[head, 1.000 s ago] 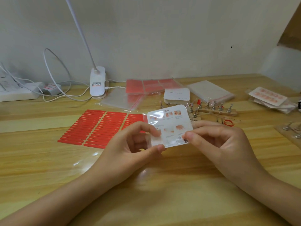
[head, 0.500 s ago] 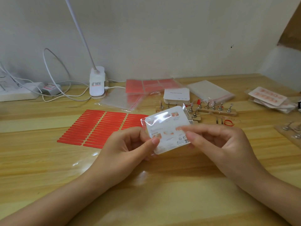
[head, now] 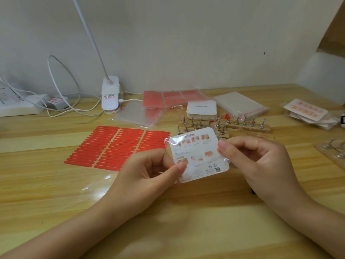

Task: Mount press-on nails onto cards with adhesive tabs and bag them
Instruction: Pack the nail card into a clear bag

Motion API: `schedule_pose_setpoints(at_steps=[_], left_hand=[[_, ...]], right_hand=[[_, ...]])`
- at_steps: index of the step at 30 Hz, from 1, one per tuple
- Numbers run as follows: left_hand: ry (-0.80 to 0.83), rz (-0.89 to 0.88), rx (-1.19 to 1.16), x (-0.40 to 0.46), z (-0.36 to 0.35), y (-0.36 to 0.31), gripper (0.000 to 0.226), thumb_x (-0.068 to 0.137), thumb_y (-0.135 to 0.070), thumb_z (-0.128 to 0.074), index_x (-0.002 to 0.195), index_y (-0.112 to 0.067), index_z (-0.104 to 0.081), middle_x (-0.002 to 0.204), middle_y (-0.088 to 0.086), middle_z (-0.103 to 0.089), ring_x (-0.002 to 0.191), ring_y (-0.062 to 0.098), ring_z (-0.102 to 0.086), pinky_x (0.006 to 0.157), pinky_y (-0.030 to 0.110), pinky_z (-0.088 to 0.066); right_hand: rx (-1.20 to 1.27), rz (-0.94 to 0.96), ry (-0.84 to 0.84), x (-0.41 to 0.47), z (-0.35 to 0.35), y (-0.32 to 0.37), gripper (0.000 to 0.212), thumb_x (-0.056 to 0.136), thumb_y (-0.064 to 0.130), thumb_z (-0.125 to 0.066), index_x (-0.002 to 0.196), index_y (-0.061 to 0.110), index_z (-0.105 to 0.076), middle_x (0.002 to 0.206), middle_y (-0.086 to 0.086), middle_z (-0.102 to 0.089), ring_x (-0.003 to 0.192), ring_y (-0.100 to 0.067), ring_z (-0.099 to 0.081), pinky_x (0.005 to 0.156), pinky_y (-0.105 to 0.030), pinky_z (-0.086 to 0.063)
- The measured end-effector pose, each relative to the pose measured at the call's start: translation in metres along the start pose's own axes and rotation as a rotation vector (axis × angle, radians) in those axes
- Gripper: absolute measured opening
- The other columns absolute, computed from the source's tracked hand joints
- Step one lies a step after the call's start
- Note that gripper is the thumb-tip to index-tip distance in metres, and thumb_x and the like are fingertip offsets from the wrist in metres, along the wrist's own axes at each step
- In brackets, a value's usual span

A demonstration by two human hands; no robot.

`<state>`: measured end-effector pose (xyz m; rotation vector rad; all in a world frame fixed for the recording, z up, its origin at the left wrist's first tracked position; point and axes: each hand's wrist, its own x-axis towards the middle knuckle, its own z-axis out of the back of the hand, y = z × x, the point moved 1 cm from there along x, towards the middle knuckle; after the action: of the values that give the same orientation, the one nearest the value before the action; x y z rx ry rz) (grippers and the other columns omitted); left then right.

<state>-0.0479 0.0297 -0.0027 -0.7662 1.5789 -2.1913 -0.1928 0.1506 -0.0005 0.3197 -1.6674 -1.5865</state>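
Compared with half a second ago, the bagged card (head: pixel 198 156) that I hold has turned its printed instruction side more squarely toward me and stands more upright above the wooden table (head: pixel 56 193); both hands stay where they were. Left hand (head: pixel 143 176): thumb and curled fingers pinch the card's lower left edge. Right hand (head: pixel 255 161): fingertips pinch the right edge, the clear bag creasing there. Left of the card, flat on the table, lies the sheet of red adhesive strips (head: pixel 115 146), its near right corner hidden by my left hand. Behind the card, a wooden nail stand (head: pixel 248 126) with metal pegs is partly covered by it. Further back: a stack of white cards (head: pixel 202 110), clear zip bags (head: pixel 240 103), red sheets in plastic (head: pixel 173 98). At the far right edge sit finished bagged nail cards (head: pixel 308 111). By the wall stand a white clip lamp (head: pixel 110 96) and a power strip (head: pixel 20 107) with cables.
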Motion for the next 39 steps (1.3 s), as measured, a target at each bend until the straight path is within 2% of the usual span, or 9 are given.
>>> schedule_pose_setpoints(at_steps=[5,9,11,13,18,26,33,36,39], left_hand=[[0.012,0.05,-0.033,-0.002,0.002,-0.003,0.029,0.066,-0.035,-0.067,0.064,-0.007,-0.057,0.054,0.001,-0.062,0.052,0.009,-0.061,0.054,0.012,-0.046],[0.011,0.168,-0.223,0.001,0.003,-0.002,0.052,0.064,-0.028,-0.081,0.101,-0.017,-0.047,0.075,0.006,-0.072,0.055,0.021,-0.066,0.053,0.027,-0.055],[0.005,0.231,-0.285,0.003,0.003,0.001,0.07,0.064,-0.027,-0.083,0.119,-0.031,-0.04,0.088,0.006,-0.073,0.061,0.021,-0.069,0.051,0.027,-0.056],[0.044,0.287,-0.344,0.003,0.004,0.004,0.073,0.066,-0.025,-0.08,0.124,-0.036,-0.038,0.095,0.006,-0.073,0.073,0.02,-0.07,0.054,0.024,-0.056],[0.148,0.279,-0.385,0.004,0.005,0.009,0.038,0.072,-0.02,-0.067,0.11,-0.026,-0.066,0.1,0.012,-0.071,0.07,0.013,-0.069,0.055,0.019,-0.055],[0.159,0.226,-0.393,0.002,0.004,0.011,0.029,0.076,-0.024,-0.065,0.103,-0.032,-0.067,0.092,0.012,-0.073,0.075,0.026,-0.072,0.053,0.018,-0.055],[0.154,0.2,-0.389,0.001,0.002,0.01,0.025,0.074,-0.032,-0.07,0.098,-0.029,-0.067,0.089,0.012,-0.073,0.073,0.029,-0.071,0.053,0.021,-0.056],[0.15,0.191,-0.39,0.001,0.003,0.01,0.018,0.077,-0.029,-0.07,0.095,-0.03,-0.067,0.088,0.012,-0.073,0.074,0.03,-0.071,0.053,0.021,-0.056],[0.148,0.177,-0.394,0.002,0.003,0.012,0.017,0.079,-0.024,-0.065,0.095,-0.031,-0.067,0.088,0.012,-0.073,0.075,0.03,-0.071,0.053,0.021,-0.055]], right_hand=[[0.002,0.01,0.019,-0.001,0.0,0.0,0.014,0.069,0.027,-0.063,0.068,0.015,-0.07,0.067,0.002,-0.071,0.056,-0.001,-0.063,0.054,-0.01,-0.048],[0.007,0.04,0.022,-0.001,0.0,0.002,0.015,0.07,0.024,-0.062,0.067,0.011,-0.069,0.063,0.003,-0.07,0.052,0.002,-0.06,0.051,-0.008,-0.045],[0.012,0.054,0.026,-0.002,-0.001,0.002,0.014,0.071,0.022,-0.062,0.067,0.01,-0.068,0.062,0.007,-0.069,0.052,0.003,-0.06,0.051,-0.006,-0.044],[0.001,0.073,0.031,-0.002,-0.002,0.002,0.014,0.071,0.022,-0.062,0.067,0.01,-0.068,0.063,0.006,-0.069,0.053,0.004,-0.06,0.051,-0.006,-0.043],[-0.03,0.123,0.028,-0.004,-0.003,0.002,0.016,0.072,0.023,-0.061,0.067,0.009,-0.069,0.063,0.009,-0.069,0.054,0.005,-0.059,0.052,-0.005,-0.042],[-0.051,0.142,0.005,-0.005,-0.003,0.0,0.019,0.073,0.023,-0.059,0.065,0.008,-0.066,0.056,0.019,-0.064,0.051,0.008,-0.056,0.049,-0.001,-0.038],[-0.126,0.144,0.0,-0.005,-0.002,-0.003,0.024,0.075,0.027,-0.057,0.063,0.008,-0.064,0.061,0.005,-0.065,0.05,0.004,-0.055,0.049,-0.004,-0.037],[-0.141,0.14,-0.014,-0.003,-0.002,-0.004,0.024,0.074,0.03,-0.057,0.061,0.011,-0.063,0.061,0.004,-0.065,0.05,0.002,-0.054,0.048,-0.007,-0.039],[-0.169,0.138,-0.026,-0.002,0.0,-0.007,0.023,0.076,0.032,-0.061,0.061,0.014,-0.064,0.065,0.0,-0.066,0.052,-0.008,-0.057,0.049,-0.019,-0.045]])
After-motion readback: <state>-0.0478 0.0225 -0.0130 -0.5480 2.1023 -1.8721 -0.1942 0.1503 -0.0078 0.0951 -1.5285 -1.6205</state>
